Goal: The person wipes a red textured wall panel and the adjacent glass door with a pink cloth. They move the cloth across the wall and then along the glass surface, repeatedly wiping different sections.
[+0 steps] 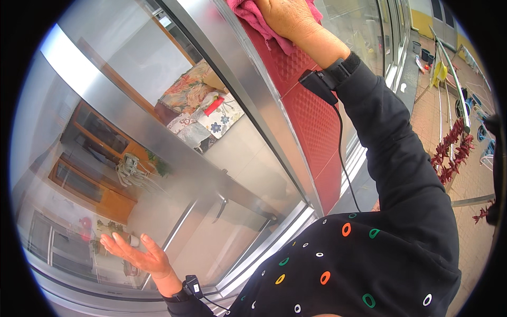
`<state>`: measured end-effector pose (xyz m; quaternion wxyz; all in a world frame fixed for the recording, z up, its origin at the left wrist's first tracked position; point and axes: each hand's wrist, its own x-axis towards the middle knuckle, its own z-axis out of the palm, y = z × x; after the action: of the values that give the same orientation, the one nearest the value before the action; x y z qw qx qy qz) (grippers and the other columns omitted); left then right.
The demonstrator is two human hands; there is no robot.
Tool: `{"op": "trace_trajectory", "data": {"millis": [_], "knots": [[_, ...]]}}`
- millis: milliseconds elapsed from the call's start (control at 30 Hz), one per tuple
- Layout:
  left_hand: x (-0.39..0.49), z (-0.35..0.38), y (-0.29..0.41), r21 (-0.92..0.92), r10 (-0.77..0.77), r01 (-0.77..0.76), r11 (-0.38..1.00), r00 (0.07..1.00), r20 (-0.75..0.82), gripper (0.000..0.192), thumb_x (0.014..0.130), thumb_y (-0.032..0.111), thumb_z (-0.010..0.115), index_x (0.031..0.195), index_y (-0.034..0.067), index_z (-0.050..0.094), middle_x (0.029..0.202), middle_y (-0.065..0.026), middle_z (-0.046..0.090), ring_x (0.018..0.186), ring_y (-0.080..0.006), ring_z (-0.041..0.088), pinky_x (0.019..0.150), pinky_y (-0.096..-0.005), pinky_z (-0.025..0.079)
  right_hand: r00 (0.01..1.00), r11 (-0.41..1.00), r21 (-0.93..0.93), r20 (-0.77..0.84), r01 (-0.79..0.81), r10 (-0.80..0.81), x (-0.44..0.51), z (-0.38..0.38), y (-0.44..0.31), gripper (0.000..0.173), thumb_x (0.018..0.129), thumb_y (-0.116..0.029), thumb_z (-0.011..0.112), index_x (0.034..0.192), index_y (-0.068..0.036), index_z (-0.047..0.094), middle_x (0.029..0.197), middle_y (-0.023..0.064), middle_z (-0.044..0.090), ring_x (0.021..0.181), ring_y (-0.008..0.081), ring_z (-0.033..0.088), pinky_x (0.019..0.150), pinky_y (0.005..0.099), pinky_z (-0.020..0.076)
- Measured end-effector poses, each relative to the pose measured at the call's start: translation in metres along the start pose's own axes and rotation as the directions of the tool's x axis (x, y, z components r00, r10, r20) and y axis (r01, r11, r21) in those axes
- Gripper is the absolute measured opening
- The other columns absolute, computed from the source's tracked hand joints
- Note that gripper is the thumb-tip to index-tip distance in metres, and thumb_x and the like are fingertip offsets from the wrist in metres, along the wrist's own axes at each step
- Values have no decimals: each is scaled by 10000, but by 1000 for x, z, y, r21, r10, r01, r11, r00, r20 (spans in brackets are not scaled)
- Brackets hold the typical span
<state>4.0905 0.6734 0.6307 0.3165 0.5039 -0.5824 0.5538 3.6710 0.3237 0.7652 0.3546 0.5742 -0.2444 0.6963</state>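
Observation:
At the top, my right hand [287, 18] presses a pink cloth [253, 14] against the red textured tiles [317, 126] beside a metal door frame [273, 99]. Part of the cloth hangs below my palm, and the fingertips are cut off by the upper edge. At the lower left, my left hand [140, 257] is raised with its fingers spread and nothing in it, in front of a glass pane. Whether it touches the glass I cannot tell. Both wrists wear black strapped devices with cables.
Behind the glass is a room with a door handle [222, 208], a patterned cloth [222, 123] and wooden cabinets [119, 202]. On the right, a metal drying rack [451, 59] with a yellow cloth [438, 74] and strings of dark red peppers [451, 150] stands on paving, with buckets [425, 54] beyond.

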Motion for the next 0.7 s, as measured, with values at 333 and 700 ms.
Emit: {"op": "trace_trajectory", "data": {"millis": [333, 700], "knots": [[-42, 29, -32, 348, -14, 38, 937, 997, -71, 668, 1080, 469, 457, 1588, 52, 340, 1647, -153, 366, 1528, -342, 329, 1241, -564, 176, 959, 939, 295, 265, -177, 98, -276, -122, -80, 517, 916, -128, 663, 1399, 36, 578, 1559, 284, 434, 1460, 453, 416, 1200, 562, 314], [-44, 31, -35, 368, -64, 82, 926, 996, -60, 689, 1076, 529, 377, 1573, 51, 386, 1646, -135, 372, 1529, -306, 331, 1256, -527, 167, 910, 895, 185, 169, -407, 379, -183, -105, -43, 488, 955, -107, 619, 1414, 44, 548, 1519, 277, 474, 1414, 445, 455, 1172, 503, 381]]}}
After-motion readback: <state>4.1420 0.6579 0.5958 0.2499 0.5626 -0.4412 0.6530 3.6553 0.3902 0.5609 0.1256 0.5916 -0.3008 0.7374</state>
